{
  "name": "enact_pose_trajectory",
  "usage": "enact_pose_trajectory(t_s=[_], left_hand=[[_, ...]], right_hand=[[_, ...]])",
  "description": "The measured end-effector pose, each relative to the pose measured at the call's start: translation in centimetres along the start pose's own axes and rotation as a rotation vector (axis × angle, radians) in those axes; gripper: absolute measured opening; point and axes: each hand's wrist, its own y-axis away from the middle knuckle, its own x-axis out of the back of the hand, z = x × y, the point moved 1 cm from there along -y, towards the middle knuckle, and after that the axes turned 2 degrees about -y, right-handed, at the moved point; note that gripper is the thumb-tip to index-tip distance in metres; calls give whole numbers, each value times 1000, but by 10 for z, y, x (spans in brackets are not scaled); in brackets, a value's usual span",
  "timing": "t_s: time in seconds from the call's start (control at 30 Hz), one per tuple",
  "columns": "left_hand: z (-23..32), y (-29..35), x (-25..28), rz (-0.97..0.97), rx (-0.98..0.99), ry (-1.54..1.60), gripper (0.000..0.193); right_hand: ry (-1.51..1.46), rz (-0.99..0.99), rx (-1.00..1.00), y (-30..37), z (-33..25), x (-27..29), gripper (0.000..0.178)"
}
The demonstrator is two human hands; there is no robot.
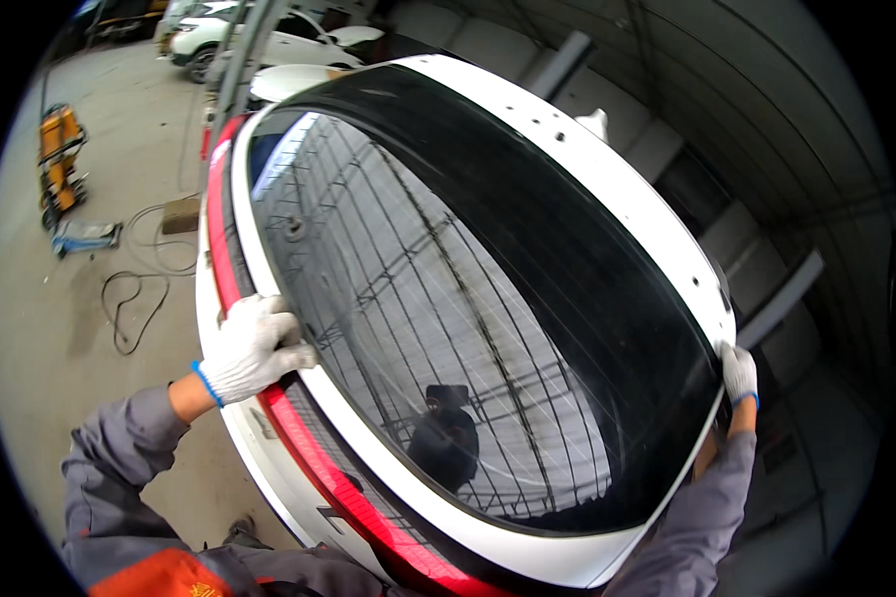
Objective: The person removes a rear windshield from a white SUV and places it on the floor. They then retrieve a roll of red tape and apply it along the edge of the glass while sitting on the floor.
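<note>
Tailgate (649,214) of a white car fills the middle of the view, slanting from upper left to lower right, with the person standing at its near end; its large dark rear window (468,289) is set in a white frame; the glass mirrors roof beams and the dark outline of a person; a shiny red strip (321,463) runs along the left side; small dark holes dot the frame's right side.

Left grip (254,343), in a white knitted glove with a blue cuff, is clamped on the tailgate's left side, lying across the red strip, its bunched fingers reaching the frame beside the glass; right grip (739,373), gloved the same way, touches the outer edge on the right; its fingertips are hidden, so I cannot tell whether it is closed on that edge; both arms wear grey sleeves (129,438).

On the pale floor (30,328) to the left stand an orange wheeled machine (62,154) and, just below it, a low blue tool (88,237); a brown block (180,216) lies near a looped cable (162,303); another white car (194,38) stands farther back, by a grey post (239,70).
</note>
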Motion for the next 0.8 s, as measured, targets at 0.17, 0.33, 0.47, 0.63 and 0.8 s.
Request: enact_pose_trajectory(t_s=[0.17, 0.33, 0.47, 0.63, 0.8], left_hand=[[-2, 4, 5, -80, -20, 6, 34], [-3, 6, 9, -145, 11, -26, 37], [0, 5, 13, -156, 10, -2, 37], [-3, 4, 13, -157, -3, 0, 37], [-4, 1, 11, -127, -37, 9, 34]], right_hand=[[-276, -44, -18, -15, 23, -18, 52], [-75, -53, -133, -36, 34, -33, 55], [-100, -57, -296, -46, 44, -41, 56], [-186, -156, -248, -51, 59, -27, 44], [-749, -64, -557, 0, 44, -24, 28]])
